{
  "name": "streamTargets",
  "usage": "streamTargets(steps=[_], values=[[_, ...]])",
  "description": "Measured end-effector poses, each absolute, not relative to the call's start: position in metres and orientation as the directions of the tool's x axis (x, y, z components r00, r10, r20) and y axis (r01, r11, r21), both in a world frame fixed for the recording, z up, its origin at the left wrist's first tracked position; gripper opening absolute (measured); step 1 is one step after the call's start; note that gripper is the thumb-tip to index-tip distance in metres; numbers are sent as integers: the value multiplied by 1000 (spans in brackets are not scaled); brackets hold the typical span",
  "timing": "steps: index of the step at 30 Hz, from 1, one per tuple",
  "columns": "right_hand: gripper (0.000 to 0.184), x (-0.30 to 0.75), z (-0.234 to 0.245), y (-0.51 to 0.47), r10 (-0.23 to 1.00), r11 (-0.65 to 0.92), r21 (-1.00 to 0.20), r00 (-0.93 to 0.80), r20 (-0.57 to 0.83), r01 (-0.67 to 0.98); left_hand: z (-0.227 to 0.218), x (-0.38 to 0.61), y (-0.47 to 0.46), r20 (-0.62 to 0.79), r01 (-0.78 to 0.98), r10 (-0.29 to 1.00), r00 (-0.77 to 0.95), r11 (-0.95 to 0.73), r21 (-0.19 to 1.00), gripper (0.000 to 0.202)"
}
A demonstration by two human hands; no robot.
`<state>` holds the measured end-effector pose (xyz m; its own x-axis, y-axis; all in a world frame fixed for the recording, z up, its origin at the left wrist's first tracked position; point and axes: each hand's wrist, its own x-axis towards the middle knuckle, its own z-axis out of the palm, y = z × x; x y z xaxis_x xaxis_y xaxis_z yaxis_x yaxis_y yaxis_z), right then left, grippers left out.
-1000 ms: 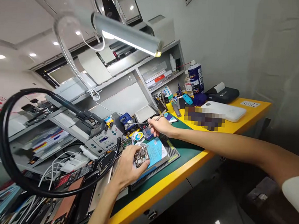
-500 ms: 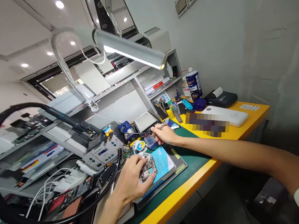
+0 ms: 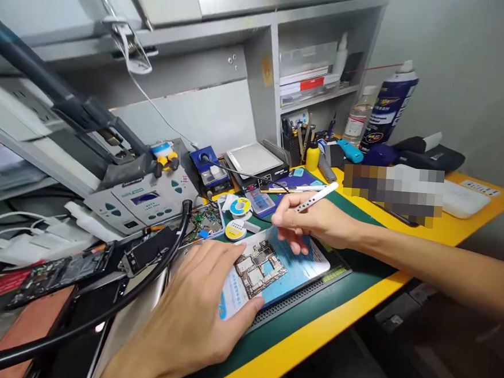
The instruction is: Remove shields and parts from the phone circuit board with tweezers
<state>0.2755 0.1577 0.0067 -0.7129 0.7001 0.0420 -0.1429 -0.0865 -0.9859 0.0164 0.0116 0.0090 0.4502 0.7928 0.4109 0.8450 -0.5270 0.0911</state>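
A thin circuit board (image 3: 261, 268), its jagged outline crowded with metallic shields, lies at the centre of the frame on a smooth, rectangular blue-and-white block (image 3: 311, 268) with rounded corners. Under that is a dark perforated plate (image 3: 338, 270), resting on the matte green mat (image 3: 366, 246) of a yellow-edged counter (image 3: 400, 284). A glossy, ribless black hose (image 3: 127, 304) curves through the lower left, below a hard grey control unit (image 3: 141, 204) with raised buttons.

The left hand (image 3: 192, 306) comes up from the bottom edge, back uppermost, thumb and fingers spread around the block's left end beside the board; whether its grip presses on either cannot be told. The right hand (image 3: 331, 222), forearm reaching in from the right edge, hangs over the block's far side, its grip closed around a slender white tool (image 3: 314, 200) with dark dots, slanting up to the right.
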Motion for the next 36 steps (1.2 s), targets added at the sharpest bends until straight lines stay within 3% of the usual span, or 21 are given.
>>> streamTargets(steps=[6, 14, 18, 26, 36], values=[[47, 283, 17, 153, 645, -129, -991, -762, -54, -39, 4, 14, 2, 480, 847, 776, 409, -519, 116, 46], [34, 287, 24, 145, 659, -192, -979, -730, -185, 74, -3, 21, -2, 504, 848, 792, 344, -492, 195, 42], [34, 284, 20, 149, 694, -131, -985, -699, -174, 114, 0, 21, -2, 538, 829, 762, 360, -526, 190, 36], [32, 276, 18, 155, 719, -93, -995, -689, -89, 32, -4, 23, 2, 627, 819, 685, 372, -560, 126, 24], [34, 263, 32, 158, 627, -131, -982, -756, -189, 137, -1, 22, 3, 609, 814, 701, 371, -561, 150, 18]])
